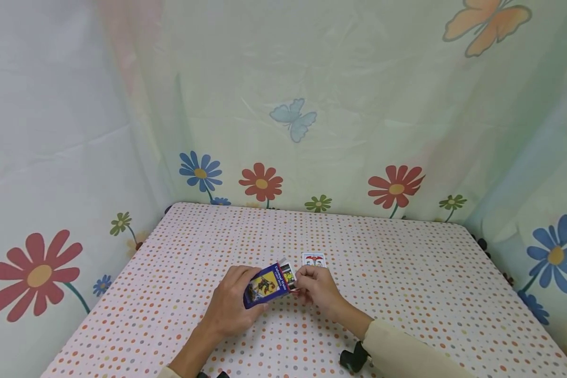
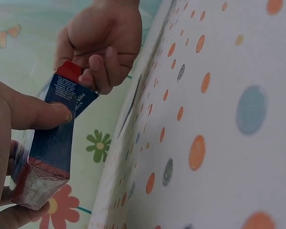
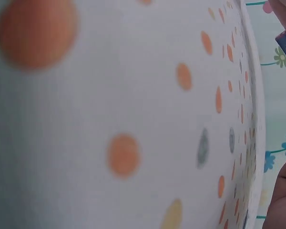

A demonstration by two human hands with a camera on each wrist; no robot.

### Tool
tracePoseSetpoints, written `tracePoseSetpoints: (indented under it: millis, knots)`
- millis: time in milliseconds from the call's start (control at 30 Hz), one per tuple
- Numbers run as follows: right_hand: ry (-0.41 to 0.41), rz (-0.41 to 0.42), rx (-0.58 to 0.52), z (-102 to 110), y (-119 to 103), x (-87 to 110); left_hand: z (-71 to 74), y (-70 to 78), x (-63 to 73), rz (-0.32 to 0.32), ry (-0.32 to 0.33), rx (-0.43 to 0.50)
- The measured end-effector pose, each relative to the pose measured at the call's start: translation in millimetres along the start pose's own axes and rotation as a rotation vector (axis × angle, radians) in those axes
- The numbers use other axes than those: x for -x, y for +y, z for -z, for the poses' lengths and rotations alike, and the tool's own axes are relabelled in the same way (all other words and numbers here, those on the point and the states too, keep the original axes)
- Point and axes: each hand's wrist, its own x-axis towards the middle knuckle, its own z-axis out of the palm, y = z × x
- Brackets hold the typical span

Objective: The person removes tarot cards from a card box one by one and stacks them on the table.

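Observation:
My left hand [image 1: 229, 304] grips a blue tarot card box [image 1: 266, 286] with a yellow picture on its front, tilted above the table. The thumb presses along the box's narrow side in the left wrist view, where a red end flap [image 2: 69, 70] stands open. Some tarot cards [image 1: 288, 274] stick partway out of the box's right end. At that end my right hand [image 1: 318, 286] pinches the cards' edge with curled fingers; its fingertips partly hide them. Just behind the right hand, a loose card [image 1: 314, 258] with a red picture lies on the table, partly covered.
A dotted cloth covers the table [image 1: 387, 283]. Curtains [image 1: 340, 131] printed with flowers and butterflies hang behind and at both sides. A black device [image 1: 354, 358] sits by the right sleeve. The right wrist view shows mostly tablecloth, with a corner of the box at its edge.

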Motion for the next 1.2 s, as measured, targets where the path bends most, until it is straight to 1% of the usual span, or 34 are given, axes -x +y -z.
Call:
tracePoseSetpoints:
  millis: [200, 433, 600, 700, 933, 1200]
  knots:
    - [0.044, -0.039, -0.04, 3, 3, -3.7, 0.3, 0.4, 0.0, 0.006, 0.003, -0.014]
    - [0.062, -0.087, -0.146, 8, 1, -8.9, 0.1, -0.2, 0.1, 0.022, 0.005, -0.003]
    - [0.117, -0.105, -0.172, 13, 2, -12.1, 0.5, -0.4, 0.2, 0.022, 0.003, -0.007]
    - [0.148, -0.109, -0.184, 15, 2, -15.2, 1.0, -0.5, 0.2, 0.022, 0.006, -0.013]
    - [0.198, -0.1, -0.169, 20, 6, -21.9, 1.6, -0.1, 0.1, 0.031, 0.009, -0.006]
    - [0.247, -0.126, -0.168, 23, 9, -24.5, 1.2, -0.5, -0.4, 0.02, 0.01, -0.001]
